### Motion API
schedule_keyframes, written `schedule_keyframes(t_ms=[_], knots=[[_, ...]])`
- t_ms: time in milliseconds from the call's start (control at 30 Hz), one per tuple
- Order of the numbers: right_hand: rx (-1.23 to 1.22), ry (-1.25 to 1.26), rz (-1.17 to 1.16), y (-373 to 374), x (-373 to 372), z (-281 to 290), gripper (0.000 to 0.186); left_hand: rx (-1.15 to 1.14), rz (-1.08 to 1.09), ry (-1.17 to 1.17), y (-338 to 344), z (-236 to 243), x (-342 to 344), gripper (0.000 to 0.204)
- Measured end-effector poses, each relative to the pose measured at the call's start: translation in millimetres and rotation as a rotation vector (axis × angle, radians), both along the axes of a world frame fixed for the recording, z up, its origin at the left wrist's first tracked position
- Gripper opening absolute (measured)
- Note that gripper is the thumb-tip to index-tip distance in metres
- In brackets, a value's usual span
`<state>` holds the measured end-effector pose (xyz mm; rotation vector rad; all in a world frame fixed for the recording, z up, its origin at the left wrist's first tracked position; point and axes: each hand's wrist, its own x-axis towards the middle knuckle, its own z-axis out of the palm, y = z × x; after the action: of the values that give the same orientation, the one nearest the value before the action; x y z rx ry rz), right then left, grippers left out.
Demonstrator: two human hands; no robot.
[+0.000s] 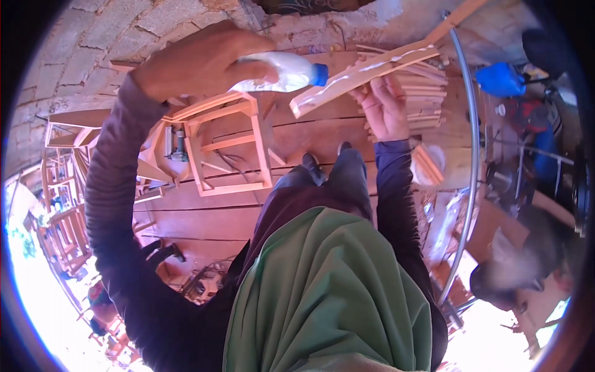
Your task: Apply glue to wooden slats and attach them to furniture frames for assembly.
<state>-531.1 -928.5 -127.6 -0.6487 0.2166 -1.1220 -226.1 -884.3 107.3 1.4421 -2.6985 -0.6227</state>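
My left hand [204, 61] is wrapped round a white glue bottle [286, 72], which lies tilted on its side with its blue cap pointing right. Close to the cap is the near end of a wooden slat [334, 93]. An uneven line of white glue runs along the slat's upper face. From beneath, my right hand [387, 110] grips the slat with bent fingers, holding it slanted up to the right. Past its far end another wooden strip [457, 20] reaches to the upper right; whether the two are joined I cannot tell.
Stacked wooden strips [427, 93] lie behind my right hand. A wooden frame [263, 152] stands on the left, near a green tool [179, 149]. A curved metal pipe [474, 136] runs down the right side. Beyond it are a blue container [499, 79] and a blurred person [514, 266].
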Motion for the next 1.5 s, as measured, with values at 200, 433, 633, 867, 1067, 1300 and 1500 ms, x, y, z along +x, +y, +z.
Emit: schedule_keyframes(t_ms=[200, 433, 633, 867, 1067, 1300, 1500], knots=[[0.002, -0.053, 0.349, -61.0, 39.0, -15.2, 0.046, 0.048, 0.421, 0.340, 28.4, -33.4, 27.9, 0.029], [0.091, 0.100, 0.732, -96.4, 96.1, -23.3, 0.048, 0.043, 1.025, 0.993, 118.0, -156.6, 13.9, 0.032], [0.261, 0.389, 1.194, -51.8, 174.5, -72.7, 0.044, -0.074, 1.547, 1.368, 208.6, -223.1, -13.3, 0.033], [0.294, 0.546, 1.633, 28.5, 268.0, -154.1, 0.040, -0.241, 1.910, 1.426, 299.0, -262.7, -29.3, 0.035], [0.226, 0.689, 1.777, 72.8, 365.6, -226.5, 0.036, -0.308, 2.077, 1.509, 342.3, -297.7, -31.4, 0.040], [-1.031, 1.068, 1.306, 85.1, 487.0, -376.7, 0.021, -0.306, 2.248, 1.466, 355.0, -327.8, -13.1, 0.038], [-1.203, 1.415, 0.863, 78.3, 555.9, -455.0, 0.019, -0.455, 2.344, 1.645, 343.1, -372.4, -6.9, 0.035]])
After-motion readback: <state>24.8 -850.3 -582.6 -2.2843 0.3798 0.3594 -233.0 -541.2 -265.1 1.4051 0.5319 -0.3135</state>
